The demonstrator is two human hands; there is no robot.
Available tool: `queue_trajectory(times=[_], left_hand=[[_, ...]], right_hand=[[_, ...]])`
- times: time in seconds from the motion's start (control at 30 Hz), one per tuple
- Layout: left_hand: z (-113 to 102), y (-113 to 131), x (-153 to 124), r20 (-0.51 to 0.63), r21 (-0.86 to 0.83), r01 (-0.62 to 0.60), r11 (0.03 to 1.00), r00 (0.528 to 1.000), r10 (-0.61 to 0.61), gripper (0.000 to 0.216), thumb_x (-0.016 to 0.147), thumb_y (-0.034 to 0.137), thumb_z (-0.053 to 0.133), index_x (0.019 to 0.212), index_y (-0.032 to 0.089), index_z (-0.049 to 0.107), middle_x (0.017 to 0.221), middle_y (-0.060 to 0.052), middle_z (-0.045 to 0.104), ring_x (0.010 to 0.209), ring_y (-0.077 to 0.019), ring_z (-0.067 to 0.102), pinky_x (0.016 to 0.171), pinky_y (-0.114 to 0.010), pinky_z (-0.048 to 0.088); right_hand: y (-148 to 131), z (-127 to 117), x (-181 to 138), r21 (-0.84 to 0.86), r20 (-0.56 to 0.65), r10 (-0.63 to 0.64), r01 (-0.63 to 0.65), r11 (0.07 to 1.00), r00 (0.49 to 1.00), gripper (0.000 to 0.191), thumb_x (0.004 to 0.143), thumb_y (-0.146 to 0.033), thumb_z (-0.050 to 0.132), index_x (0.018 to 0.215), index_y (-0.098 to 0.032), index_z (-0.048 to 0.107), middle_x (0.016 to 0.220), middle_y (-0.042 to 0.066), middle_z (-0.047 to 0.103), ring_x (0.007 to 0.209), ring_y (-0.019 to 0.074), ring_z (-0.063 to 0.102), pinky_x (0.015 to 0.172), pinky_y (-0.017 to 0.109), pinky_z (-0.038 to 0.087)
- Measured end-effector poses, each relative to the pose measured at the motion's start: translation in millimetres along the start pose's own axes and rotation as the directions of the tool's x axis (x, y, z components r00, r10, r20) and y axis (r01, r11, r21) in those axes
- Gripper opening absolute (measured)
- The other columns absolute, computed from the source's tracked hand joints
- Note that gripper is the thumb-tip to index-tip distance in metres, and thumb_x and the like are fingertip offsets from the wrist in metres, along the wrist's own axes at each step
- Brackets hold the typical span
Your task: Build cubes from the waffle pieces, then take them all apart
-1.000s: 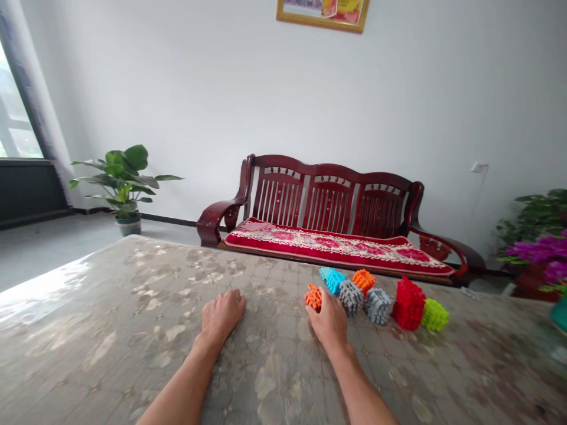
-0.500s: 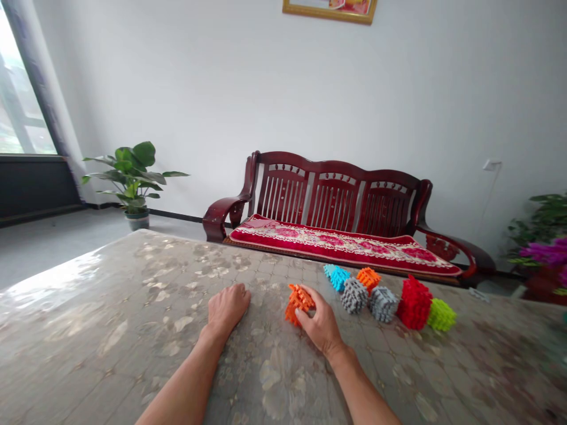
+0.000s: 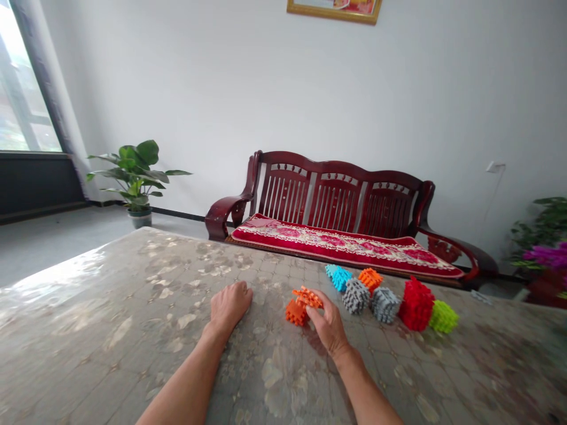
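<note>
My right hand [image 3: 325, 319] pinches an orange notched building block [image 3: 309, 297] between thumb and fingers. It is tilted, just above and behind a second orange block [image 3: 296, 313] on the table; whether the two touch I cannot tell. My left hand [image 3: 230, 303] rests on the table to the left, its fingers curled into a loose fist. To the right of my right hand is a group of similar blocks: blue [image 3: 340, 278], orange [image 3: 370, 279], dark grey [image 3: 355, 296], light grey [image 3: 385, 305], red [image 3: 416, 304] and lime green [image 3: 443, 317].
The table [image 3: 177, 366] has a flowered, glossy cover. Beyond it stands a dark red wooden bench [image 3: 341, 195] with a red patterned cushion [image 3: 349, 243]. A potted plant [image 3: 139, 171] stands at left, purple flowers [image 3: 547, 255] at right. A small grey piece [image 3: 481, 297] lies near the far right edge.
My right hand has moved slightly to the right with its orange block, which has tilted flatter. More of the orange block below now shows. My left hand stays resting on the table.
</note>
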State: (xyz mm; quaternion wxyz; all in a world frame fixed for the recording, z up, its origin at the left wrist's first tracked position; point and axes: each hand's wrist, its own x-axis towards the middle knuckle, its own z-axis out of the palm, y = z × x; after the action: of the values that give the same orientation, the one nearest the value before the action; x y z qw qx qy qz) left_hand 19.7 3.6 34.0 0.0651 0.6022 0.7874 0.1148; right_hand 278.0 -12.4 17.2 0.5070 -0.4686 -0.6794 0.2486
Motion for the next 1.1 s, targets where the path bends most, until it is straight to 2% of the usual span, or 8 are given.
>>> queue_trajectory(times=[0.2, 0.37, 0.57, 0.7, 0.87, 0.97, 1.03, 1.1], left_hand=[[-5.2, 1.1, -0.7, -0.01, -0.038, 0.03, 0.999, 0.999, -0.031, 0.04, 0.088, 0.04, 0.032, 0.083, 0.024, 0.069, 0.094, -0.012, 0.076, 0.089, -0.0271, 0.071, 0.065, -0.031, 0.044], [-8.0, 1.4, -1.1, -0.023, -0.058, 0.055, 0.997, 0.998, -0.056, 0.039, 0.088, 0.042, 0.032, 0.08, 0.025, 0.066, 0.09, -0.01, 0.075, 0.086, -0.0248, 0.07, 0.062, -0.029, 0.042], [-6.9, 0.6, -0.5, -0.026, -0.065, 0.059, 0.996, 0.998, -0.06, 0.04, 0.088, 0.044, 0.032, 0.079, 0.024, 0.066, 0.088, -0.01, 0.075, 0.083, -0.0241, 0.069, 0.062, -0.028, 0.041], [-7.8, 1.6, -1.4, -0.016, -0.056, 0.055, 0.997, 0.998, -0.056, 0.038, 0.088, 0.042, 0.032, 0.081, 0.025, 0.066, 0.09, -0.009, 0.075, 0.084, -0.0236, 0.069, 0.064, -0.028, 0.042], [-9.9, 2.4, -2.2, -0.004, -0.049, 0.065, 0.997, 0.998, -0.065, 0.038, 0.089, 0.043, 0.033, 0.08, 0.024, 0.065, 0.092, -0.01, 0.075, 0.087, -0.0239, 0.07, 0.064, -0.028, 0.042], [-8.8, 1.9, -1.3, -0.011, -0.049, 0.058, 0.997, 0.998, -0.059, 0.038, 0.088, 0.042, 0.033, 0.08, 0.024, 0.065, 0.091, -0.01, 0.075, 0.087, -0.0253, 0.07, 0.064, -0.029, 0.042], [-7.4, 1.3, -0.5, -0.016, -0.05, 0.055, 0.997, 0.998, -0.056, 0.037, 0.088, 0.042, 0.033, 0.079, 0.024, 0.065, 0.091, -0.01, 0.075, 0.087, -0.0257, 0.07, 0.063, -0.03, 0.042], [-5.7, 0.7, 0.4, -0.016, -0.052, 0.057, 0.997, 0.998, -0.058, 0.037, 0.088, 0.042, 0.034, 0.079, 0.024, 0.065, 0.09, -0.01, 0.075, 0.086, -0.0247, 0.07, 0.063, -0.029, 0.041]], right_hand=[[-2.8, 10.0, 1.3, -0.061, 0.011, 0.044, -0.043, 0.997, 0.999, 0.032, 0.086, -0.033, 0.052, 0.111, -0.021, 0.069, 0.099, 0.005, 0.076, 0.089, 0.0203, 0.07, 0.082, 0.029, 0.054], [-9.0, 21.3, 2.2, 0.02, 0.057, 0.005, -0.006, 1.0, 0.998, 0.033, 0.085, -0.032, 0.058, 0.114, -0.022, 0.069, 0.1, 0.004, 0.076, 0.089, 0.0201, 0.07, 0.081, 0.028, 0.055], [-12.0, 25.2, 2.1, 0.037, 0.144, 0.045, -0.051, 0.998, 0.989, 0.043, 0.087, -0.035, 0.059, 0.128, -0.023, 0.063, 0.108, 0.005, 0.074, 0.093, 0.0197, 0.069, 0.084, 0.029, 0.054], [-8.8, 21.8, 2.2, 0.063, 0.06, 0.044, -0.048, 0.997, 0.997, 0.039, 0.085, -0.039, 0.061, 0.121, -0.022, 0.067, 0.104, 0.005, 0.075, 0.091, 0.0201, 0.07, 0.082, 0.029, 0.055], [-1.8, 24.1, 4.5, 0.13, -0.035, 0.073, -0.068, 0.989, 0.997, 0.035, 0.082, -0.031, 0.06, 0.115, -0.023, 0.068, 0.109, 0.006, 0.074, 0.097, 0.0213, 0.07, 0.087, 0.033, 0.055], [0.6, 26.1, 3.7, 0.142, -0.046, 0.11, -0.102, 0.985, 0.993, 0.044, 0.081, -0.029, 0.059, 0.124, -0.02, 0.063, 0.096, 0.006, 0.076, 0.084, 0.0205, 0.072, 0.078, 0.032, 0.057], [0.3, 26.5, 2.0, 0.115, -0.006, 0.125, -0.123, 0.986, 0.992, 0.049, 0.08, -0.028, 0.059, 0.128, -0.02, 0.059, 0.082, 0.002, 0.076, 0.072, 0.0191, 0.07, 0.07, 0.03, 0.057], [-0.8, 26.9, 0.2, 0.113, 0.043, 0.111, -0.115, 0.987, 0.993, 0.053, 0.079, -0.027, 0.06, 0.132, -0.02, 0.057, 0.079, 0.001, 0.075, 0.07, 0.0182, 0.069, 0.07, 0.029, 0.056]])
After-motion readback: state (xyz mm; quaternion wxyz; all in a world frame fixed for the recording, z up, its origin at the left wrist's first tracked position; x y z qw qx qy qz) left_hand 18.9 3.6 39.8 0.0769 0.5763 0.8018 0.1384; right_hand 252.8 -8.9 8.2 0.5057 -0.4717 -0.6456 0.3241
